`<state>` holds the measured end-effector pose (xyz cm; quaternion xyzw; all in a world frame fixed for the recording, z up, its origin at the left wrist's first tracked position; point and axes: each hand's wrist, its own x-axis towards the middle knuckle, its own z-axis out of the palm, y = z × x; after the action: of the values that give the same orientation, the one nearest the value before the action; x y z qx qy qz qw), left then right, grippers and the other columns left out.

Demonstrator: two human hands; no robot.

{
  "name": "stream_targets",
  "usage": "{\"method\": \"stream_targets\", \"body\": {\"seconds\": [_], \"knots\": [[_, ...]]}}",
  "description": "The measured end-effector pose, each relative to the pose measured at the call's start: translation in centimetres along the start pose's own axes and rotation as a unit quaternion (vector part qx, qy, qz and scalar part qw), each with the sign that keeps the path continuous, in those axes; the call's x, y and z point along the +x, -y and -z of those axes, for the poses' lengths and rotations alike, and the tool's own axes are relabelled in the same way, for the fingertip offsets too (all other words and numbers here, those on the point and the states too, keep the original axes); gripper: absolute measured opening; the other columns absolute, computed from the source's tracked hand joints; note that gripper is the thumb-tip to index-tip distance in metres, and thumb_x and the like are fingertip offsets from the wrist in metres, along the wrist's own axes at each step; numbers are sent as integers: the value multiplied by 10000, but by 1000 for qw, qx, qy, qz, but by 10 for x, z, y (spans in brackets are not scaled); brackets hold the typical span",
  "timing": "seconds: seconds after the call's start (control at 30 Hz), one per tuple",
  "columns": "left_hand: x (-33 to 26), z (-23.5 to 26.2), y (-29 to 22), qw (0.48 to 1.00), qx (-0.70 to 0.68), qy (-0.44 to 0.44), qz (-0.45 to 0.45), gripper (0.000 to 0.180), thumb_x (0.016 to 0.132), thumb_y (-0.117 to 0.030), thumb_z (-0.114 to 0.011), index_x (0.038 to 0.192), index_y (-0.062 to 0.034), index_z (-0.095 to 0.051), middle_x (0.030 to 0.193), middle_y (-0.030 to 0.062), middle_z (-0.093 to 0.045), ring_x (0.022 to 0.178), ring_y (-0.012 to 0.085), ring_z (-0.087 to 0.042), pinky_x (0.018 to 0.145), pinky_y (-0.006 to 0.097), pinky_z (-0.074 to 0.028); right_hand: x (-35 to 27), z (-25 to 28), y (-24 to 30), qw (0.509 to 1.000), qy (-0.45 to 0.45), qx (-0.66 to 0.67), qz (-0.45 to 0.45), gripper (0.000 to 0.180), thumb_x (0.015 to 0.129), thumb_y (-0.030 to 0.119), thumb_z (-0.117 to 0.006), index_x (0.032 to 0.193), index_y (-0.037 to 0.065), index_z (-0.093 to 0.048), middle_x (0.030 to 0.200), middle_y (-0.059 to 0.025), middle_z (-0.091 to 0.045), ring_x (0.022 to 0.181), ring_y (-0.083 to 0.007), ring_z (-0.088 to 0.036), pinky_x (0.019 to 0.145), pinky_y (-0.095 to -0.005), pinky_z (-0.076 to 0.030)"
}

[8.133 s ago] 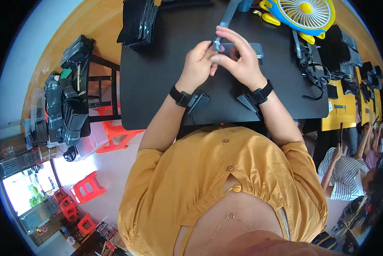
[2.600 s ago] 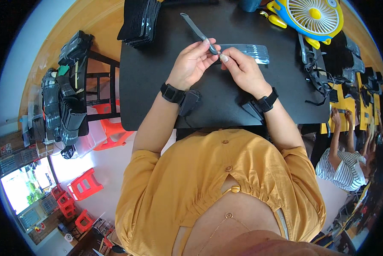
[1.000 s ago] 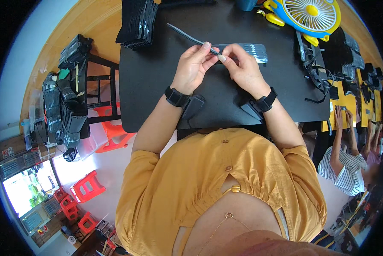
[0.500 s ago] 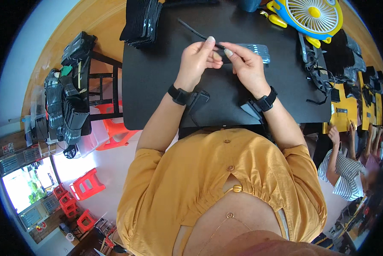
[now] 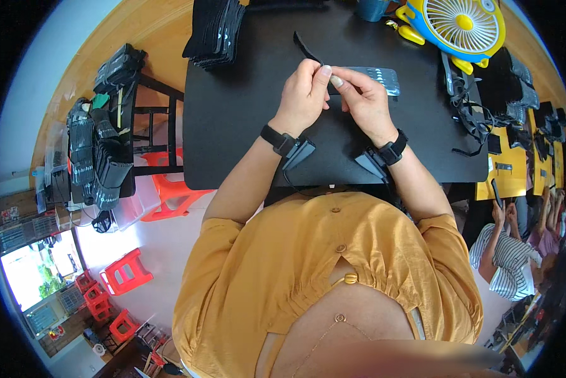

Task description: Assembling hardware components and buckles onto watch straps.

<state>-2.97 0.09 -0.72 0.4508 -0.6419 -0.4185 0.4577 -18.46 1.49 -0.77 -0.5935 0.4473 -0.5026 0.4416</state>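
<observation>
Here, a slim, dark, slightly curved strip (image 5: pixel 304 47) of flexible-looking material stands up from between the person's fingertips, just above the centre of the frame. Its upper part is free and leans toward the upper left; it looks black and matt, narrow all along, with a blunt tip and a gentle bend near the middle. Its lower end is hidden by the fingers, so the shape there cannot be told.

The left hand (image 5: pixel 300 94) is narrowed to a pinch, thumb and forefinger closed on the strip. The right hand (image 5: pixel 366 101) is drawn in just beside it, its thumb and forefinger also pinching at the strip's covered lower end, with the two hands' fingertips touching or nearly so.

Behind the right hand, a flat, glossy grey translucent piece (image 5: pixel 383 80) with pale marks lies on the black, round-cornered table (image 5: pixel 245 132). At the upper left of the table stands a stack of thin black pieces (image 5: pixel 212 34). A blue and yellow fan with white blades (image 5: pixel 462 28) occupies the upper right, above a tangle of black straps (image 5: pixel 470 120).
</observation>
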Motion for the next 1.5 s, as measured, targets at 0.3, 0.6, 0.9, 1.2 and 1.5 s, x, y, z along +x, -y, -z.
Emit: {"method": "stream_targets", "body": {"seconds": [0.3,0.6,0.9,1.2,1.5], "knots": [[2,-7,5,999,-10,6,-44,251,1054,-254,-417,1018,-16,-487,714,57,-584,587,114,-594,528,242,-497,0,2,-5,999,-9,48,-21,224,950,151,-638,1161,111,-705,846,1,-693,596,-35,-567,498,-184,-467],[-2,-14,-3,993,-106,-25,42,177,1042,-208,-436,1016,-46,-500,650,38,-565,508,103,-543,447,238,-449,3,1,-13,995,-33,-75,60,214,931,68,-620,1123,17,-698,1061,-109,-707,820,-122,-643,693,-240,-514],[-1,-18,7,981,-111,-109,-116,159,982,-164,-535,881,-42,-553,703,30,-562,617,88,-525,545,266,-430,-4,-1,-4,999,-6,24,33,254,977,124,-599,1213,54,-665,798,18,-622,559,-16,-473,470,-167,-367],[2,-20,4,978,-74,-147,-126,156,956,-134,-544,851,-19,-534,687,81,-572,612,154,-552,548,317,-432,0,-5,2,996,-8,81,-27,254,983,184,-602,1206,85,-671,722,24,-614,512,-9,-478,419,-149,-347],[0,-21,8,975,-40,-168,-139,153,942,-137,-550,847,-18,-537,678,102,-577,594,199,-566,542,334,-436,-2,-6,9,982,4,142,-126,285,1014,200,-540,1242,54,-629,655,28,-580,468,-22,-444,397,-162,-315]]}}
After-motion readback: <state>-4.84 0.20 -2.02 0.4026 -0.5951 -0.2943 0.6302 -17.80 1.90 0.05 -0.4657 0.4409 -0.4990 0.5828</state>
